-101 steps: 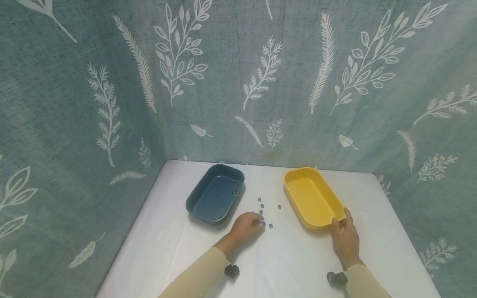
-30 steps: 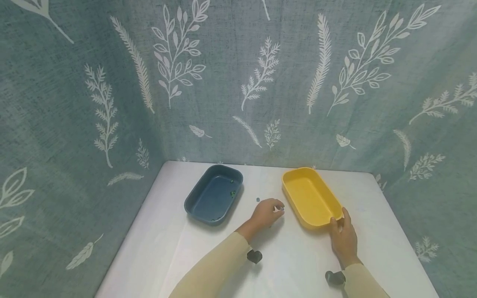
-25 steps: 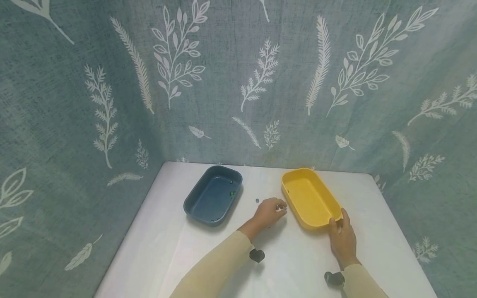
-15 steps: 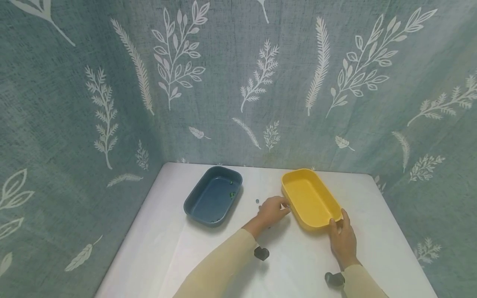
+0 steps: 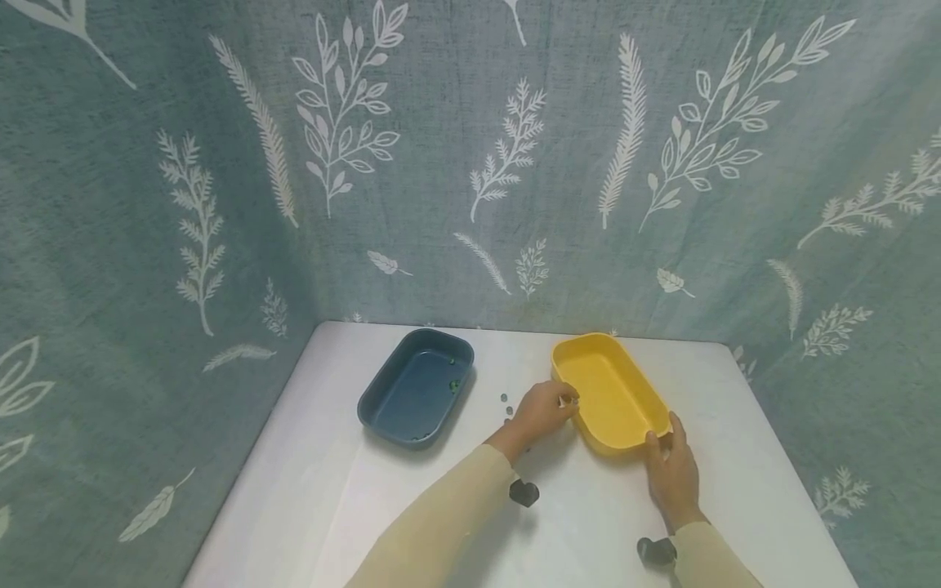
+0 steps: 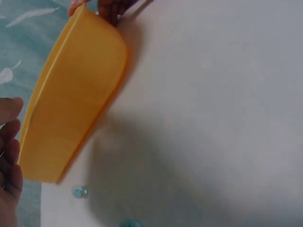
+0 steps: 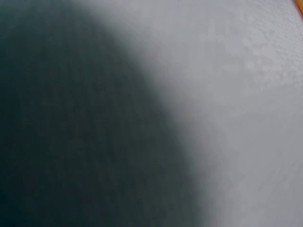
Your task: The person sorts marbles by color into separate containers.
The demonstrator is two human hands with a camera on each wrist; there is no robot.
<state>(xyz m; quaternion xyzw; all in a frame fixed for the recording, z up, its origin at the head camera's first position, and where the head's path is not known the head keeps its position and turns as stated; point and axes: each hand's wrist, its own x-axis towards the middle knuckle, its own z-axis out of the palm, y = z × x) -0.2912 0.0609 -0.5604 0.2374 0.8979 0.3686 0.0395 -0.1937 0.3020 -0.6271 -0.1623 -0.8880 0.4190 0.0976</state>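
Note:
In the head view my left hand (image 5: 542, 410) is at the left rim of the yellow tray (image 5: 616, 400). Its thumb and forefinger pinch a tiny bluish piece, mostly hidden by the fingertips. The left wrist view catches the curled fingers (image 6: 10, 151) beside the tray's outer wall (image 6: 78, 90); the pinched piece cannot be made out there. My right hand (image 5: 672, 472) grips the tray's near right corner, thumb at the rim. On the white table left of the tray lie several small translucent bluish pieces (image 5: 510, 411). One knob-like piece (image 6: 79, 191) shows close up in the left wrist view.
A dark blue tray (image 5: 415, 392) stands at the left, with small green pieces (image 5: 453, 385) inside. Leaf-patterned cloth (image 5: 441, 163) hangs behind and at both sides of the white table (image 5: 588, 523). A dark blur covers much of the right wrist view.
My left hand has moved right and away from me, from among the loose pieces to the yellow tray's left rim, with a small piece pinched. The right hand keeps its grip on the tray.

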